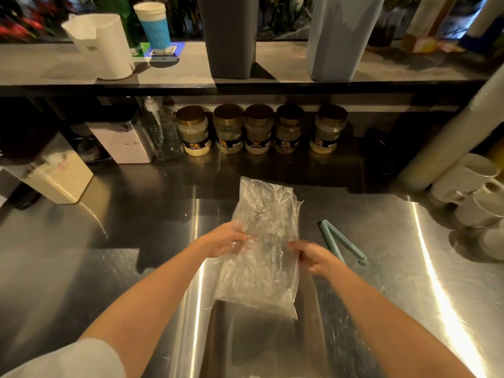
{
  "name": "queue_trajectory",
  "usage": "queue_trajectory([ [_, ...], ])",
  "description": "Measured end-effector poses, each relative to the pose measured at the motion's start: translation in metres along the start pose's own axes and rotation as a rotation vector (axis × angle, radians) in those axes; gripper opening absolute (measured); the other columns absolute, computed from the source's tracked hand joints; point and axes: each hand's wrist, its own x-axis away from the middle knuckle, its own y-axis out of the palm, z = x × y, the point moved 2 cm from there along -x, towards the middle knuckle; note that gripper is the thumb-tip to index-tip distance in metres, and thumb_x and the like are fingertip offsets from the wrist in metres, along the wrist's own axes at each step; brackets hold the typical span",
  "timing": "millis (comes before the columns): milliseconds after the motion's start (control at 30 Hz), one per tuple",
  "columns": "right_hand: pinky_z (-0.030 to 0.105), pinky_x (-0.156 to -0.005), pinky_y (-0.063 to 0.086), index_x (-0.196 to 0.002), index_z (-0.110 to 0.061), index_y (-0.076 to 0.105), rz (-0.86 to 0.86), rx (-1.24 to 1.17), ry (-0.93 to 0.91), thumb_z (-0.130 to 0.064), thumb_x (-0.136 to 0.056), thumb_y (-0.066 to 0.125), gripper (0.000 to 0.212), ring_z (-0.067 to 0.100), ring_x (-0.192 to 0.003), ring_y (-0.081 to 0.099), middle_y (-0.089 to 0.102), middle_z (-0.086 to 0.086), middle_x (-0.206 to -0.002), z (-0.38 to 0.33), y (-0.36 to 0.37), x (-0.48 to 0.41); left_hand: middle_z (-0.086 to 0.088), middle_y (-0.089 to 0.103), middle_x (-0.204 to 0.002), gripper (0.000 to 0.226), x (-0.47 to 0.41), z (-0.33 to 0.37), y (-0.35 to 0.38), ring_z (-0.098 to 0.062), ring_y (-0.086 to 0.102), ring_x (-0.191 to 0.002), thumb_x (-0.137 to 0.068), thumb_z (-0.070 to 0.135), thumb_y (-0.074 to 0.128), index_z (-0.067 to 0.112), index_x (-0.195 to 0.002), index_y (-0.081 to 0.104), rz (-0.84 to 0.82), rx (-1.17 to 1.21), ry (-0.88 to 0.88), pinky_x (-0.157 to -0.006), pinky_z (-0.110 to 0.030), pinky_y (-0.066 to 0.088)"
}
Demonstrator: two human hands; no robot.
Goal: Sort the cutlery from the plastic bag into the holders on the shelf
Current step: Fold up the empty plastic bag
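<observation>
A clear, crinkled plastic bag lies lengthwise on the steel counter. It looks flat and I see no cutlery inside it. My left hand grips the bag's left edge near its middle. My right hand pinches the right edge at the same height. On the shelf above stand two tall holders: a dark grey holder in the middle and a light blue-grey holder to its right. Their tops are out of frame, so their contents are hidden.
A teal bag clip lies open just right of my right hand. Several spice jars line the back under the shelf. White mugs stack at the right edge, beside a leaning white roll. White containers stand at left.
</observation>
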Motion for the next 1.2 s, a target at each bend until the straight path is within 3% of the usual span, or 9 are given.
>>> queue_trajectory([
  [200, 0.038, -0.089, 0.051, -0.111, -0.01, 0.064, -0.126, -0.016, -0.022, -0.008, -0.09, 0.06, 0.022, 0.023, -0.09, 0.065, 0.07, 0.009, -0.099, -0.001, -0.007, 0.005, 0.007, 0.073, -0.099, 0.031, 0.012, 0.01, -0.002, -0.008, 0.053, -0.074, -0.094, -0.004, 0.049, 0.02, -0.112, 0.056, -0.106, 0.089, 0.05, -0.069, -0.02, 0.047],
  [400, 0.028, -0.061, 0.058, -0.103, -0.012, 0.062, -0.229, -0.11, -0.101, 0.004, -0.093, 0.047, 0.024, 0.015, -0.067, 0.07, 0.072, 0.006, -0.084, -0.016, -0.016, 0.021, -0.001, 0.065, -0.121, 0.043, 0.019, 0.009, -0.017, -0.015, 0.063, -0.097, -0.094, -0.003, 0.048, 0.029, -0.121, 0.06, -0.228, 0.115, 0.03, -0.085, -0.027, 0.053],
  [533, 0.027, -0.07, 0.059, -0.103, -0.01, 0.064, -0.268, -0.08, -0.141, 0.006, -0.094, 0.043, 0.028, 0.015, -0.076, 0.071, 0.069, 0.01, -0.096, -0.023, -0.019, 0.027, 0.001, 0.071, -0.102, 0.04, 0.029, 0.015, -0.014, -0.014, 0.069, -0.087, -0.095, -0.004, 0.04, 0.022, -0.107, 0.067, -0.167, 0.14, 0.026, -0.075, -0.026, 0.058],
  [733, 0.026, -0.062, 0.058, -0.102, -0.002, 0.061, -0.237, -0.071, -0.187, 0.011, -0.093, 0.041, 0.026, 0.016, -0.07, 0.071, 0.073, 0.008, -0.081, -0.029, -0.015, 0.037, -0.004, 0.065, -0.069, 0.025, 0.038, 0.021, -0.011, -0.014, 0.064, -0.058, -0.095, 0.003, 0.045, 0.01, -0.079, 0.062, -0.026, 0.12, 0.062, -0.052, -0.022, 0.054],
  [900, 0.027, -0.069, 0.058, -0.103, -0.001, 0.062, -0.258, -0.046, -0.237, 0.006, -0.091, 0.047, 0.021, 0.015, -0.075, 0.069, 0.071, 0.008, -0.083, -0.038, -0.011, 0.051, -0.006, 0.053, -0.068, 0.039, 0.034, 0.018, -0.017, -0.016, 0.054, -0.053, -0.089, -0.012, 0.032, 0.009, -0.063, 0.052, 0.044, 0.09, 0.054, -0.051, -0.023, 0.045],
  [967, 0.031, -0.065, 0.059, -0.099, -0.005, 0.062, -0.249, -0.152, -0.23, -0.003, -0.086, 0.052, 0.017, 0.016, -0.071, 0.069, 0.072, 0.008, -0.081, -0.04, -0.014, 0.053, -0.006, 0.051, -0.067, 0.046, 0.032, 0.02, -0.02, -0.019, 0.052, -0.055, -0.081, -0.016, 0.024, 0.012, -0.053, 0.05, 0.085, 0.095, 0.076, -0.049, -0.023, 0.044],
  [1033, 0.042, -0.069, 0.058, -0.115, -0.014, 0.058, -0.263, -0.262, -0.17, -0.032, -0.081, 0.06, 0.038, 0.027, -0.085, 0.069, 0.07, 0.012, -0.101, -0.041, -0.015, 0.052, -0.007, 0.048, -0.069, 0.048, 0.031, 0.025, -0.02, -0.023, 0.051, -0.062, -0.073, -0.017, 0.021, 0.014, -0.048, 0.047, 0.082, 0.076, 0.122, -0.05, -0.025, 0.045],
  [1100, 0.048, -0.076, 0.053, -0.123, -0.021, 0.05, -0.233, -0.227, -0.097, -0.058, -0.088, 0.045, 0.051, 0.032, -0.097, 0.065, 0.066, 0.013, -0.113, -0.04, -0.012, 0.046, -0.007, 0.046, -0.07, 0.047, 0.03, 0.033, -0.019, -0.023, 0.049, -0.067, -0.073, -0.018, 0.022, 0.014, -0.047, 0.046, 0.099, -0.001, 0.167, -0.057, -0.028, 0.046],
  [1200, 0.042, -0.089, 0.05, -0.116, -0.013, 0.058, -0.183, -0.109, 0.0, -0.058, -0.084, 0.053, 0.055, 0.026, -0.097, 0.063, 0.072, 0.009, -0.096, -0.036, -0.002, 0.045, -0.005, 0.049, -0.068, 0.044, 0.033, 0.045, -0.013, -0.021, 0.051, -0.07, -0.075, -0.019, 0.027, 0.01, -0.05, 0.048, 0.141, -0.122, 0.22, -0.067, -0.031, 0.048],
])
